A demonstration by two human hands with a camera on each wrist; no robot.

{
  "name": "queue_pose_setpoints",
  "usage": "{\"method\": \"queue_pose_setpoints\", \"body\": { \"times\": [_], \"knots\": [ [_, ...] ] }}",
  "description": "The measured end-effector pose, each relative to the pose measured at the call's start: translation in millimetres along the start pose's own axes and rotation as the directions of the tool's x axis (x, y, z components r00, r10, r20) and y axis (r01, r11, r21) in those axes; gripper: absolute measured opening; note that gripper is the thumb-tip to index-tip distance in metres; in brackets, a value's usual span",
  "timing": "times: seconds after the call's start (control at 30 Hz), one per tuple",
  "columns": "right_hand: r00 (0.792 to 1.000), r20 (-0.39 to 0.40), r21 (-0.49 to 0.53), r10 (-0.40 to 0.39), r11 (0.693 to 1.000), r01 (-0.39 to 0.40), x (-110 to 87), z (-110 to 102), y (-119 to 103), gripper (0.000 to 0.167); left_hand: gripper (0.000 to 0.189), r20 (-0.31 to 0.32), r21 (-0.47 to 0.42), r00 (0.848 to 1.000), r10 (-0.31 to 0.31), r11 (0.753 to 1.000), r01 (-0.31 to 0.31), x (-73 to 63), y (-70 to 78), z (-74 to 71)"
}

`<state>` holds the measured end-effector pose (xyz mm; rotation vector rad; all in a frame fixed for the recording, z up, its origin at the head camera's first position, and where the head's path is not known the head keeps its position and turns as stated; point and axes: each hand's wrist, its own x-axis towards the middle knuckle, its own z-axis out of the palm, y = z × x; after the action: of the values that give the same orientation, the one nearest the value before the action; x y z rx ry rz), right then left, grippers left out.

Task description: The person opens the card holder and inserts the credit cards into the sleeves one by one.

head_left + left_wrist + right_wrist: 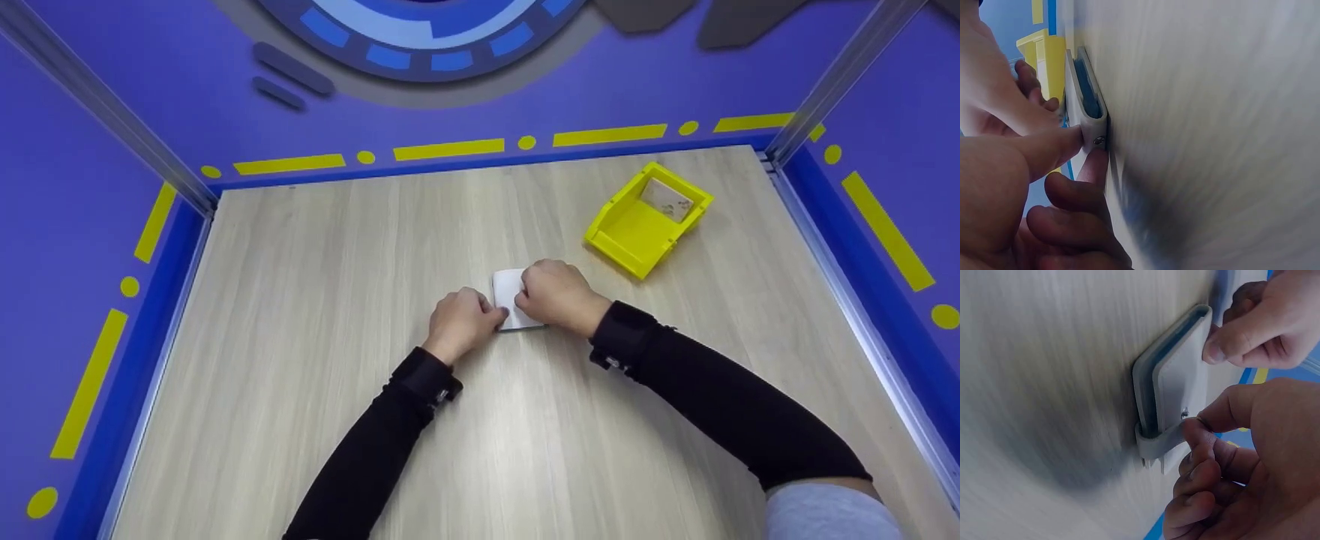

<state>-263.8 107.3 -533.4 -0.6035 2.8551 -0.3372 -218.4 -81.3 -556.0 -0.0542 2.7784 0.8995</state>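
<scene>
A small white wallet (508, 289) with a blue-grey inside lies folded on the table between the two hands. My left hand (461, 321) pinches its left edge between thumb and forefinger, near a small metal stud seen in the left wrist view. At the opposite edge, my right hand (561, 296) pinches the end of the wallet's closing strap (1157, 445). That strap wraps round the wallet's open side, and its end lies beside a metal snap (1184, 413) on the cover. The right fingertips hide the strap's tip.
A yellow open-front bin (636, 231) stands at the back right of the wooden table (337, 300). Inside it, a pale patterned card (666, 199) leans against the back wall. Blue panels (465, 120) border the table at the back and sides.
</scene>
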Motion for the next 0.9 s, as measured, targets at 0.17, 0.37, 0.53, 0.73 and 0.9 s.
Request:
{"method": "queue_pose_setpoints", "body": {
  "times": [0.17, 0.37, 0.53, 0.73, 0.9],
  "knots": [
    [0.999, 0.017, -0.069, -0.027, 0.997, 0.028, 3.5, 3, -3, 0.027, 0.038, 0.02, 0.001, 1.0, 0.005, 1.0, -0.005, 0.7, 0.7, -0.3],
    [0.999, 0.029, -0.104, -0.04, 0.994, 0.043, 5.1, 2, -7, 0.025, 0.039, 0.024, 0.011, 1.0, 0.0, 1.0, 0.0, 0.6, 2.5, -2.4],
    [0.998, 0.053, -0.108, -0.04, 0.993, 0.046, 6.9, 2, -10, 0.024, 0.041, 0.027, 0.014, 1.0, -0.003, 1.0, 0.003, 1.2, 2.3, -2.8],
    [0.995, 0.097, -0.117, -0.028, 0.992, 0.039, 8.7, 3, -14, 0.025, 0.038, 0.021, 0.009, 1.0, 0.004, 1.0, -0.004, 1.2, 0.7, -1.9],
    [0.991, 0.128, -0.133, -0.024, 0.99, 0.041, 8.7, 3, -17, 0.025, 0.038, 0.015, 0.01, 1.0, 0.009, 1.0, -0.009, 1.0, 0.2, -0.6]
  ]
}}
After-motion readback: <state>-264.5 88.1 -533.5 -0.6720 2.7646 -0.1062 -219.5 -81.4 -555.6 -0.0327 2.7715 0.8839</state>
